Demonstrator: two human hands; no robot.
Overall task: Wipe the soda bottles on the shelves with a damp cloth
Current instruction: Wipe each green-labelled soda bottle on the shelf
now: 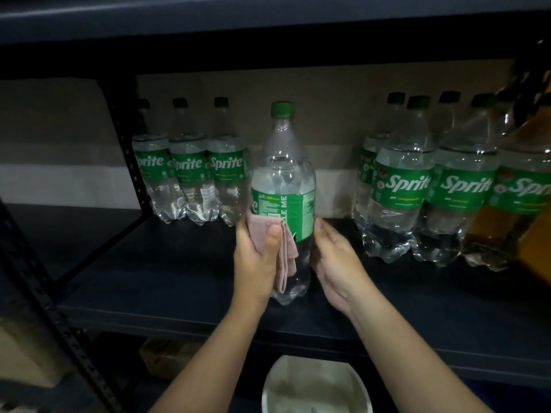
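a pale basin [317, 386] sits lowest in view, below the shelf edge, nearest the camera; above it both forearms reach up to the dark shelf [149, 272]; the left hand [256, 251] presses a folded pink cloth [281, 248] against the lower left side of one soda bottle [283, 180], thumb over the cloth, fingers curled round it; the right hand [337, 257] lies against the bottle's lower right side with fairly straight fingers, steadying rather than clenching; this bottle stands upright near the front of the shelf, apart from the rows behind it.

risks, as i judge them: the bottle is tall and is held only low down, so a hard sideways wipe could tip it forward off the shelf edge toward the basin; a damp cloth on smooth plastic may let it slip or spin in the open right hand; the right row of bottles [417, 186] leans and looks crowded, so a stray elbow or a careless return of the bottle could knock several over; the left row [190, 168] stands further back; the loose end of the cloth hangs free and could snag or drip.
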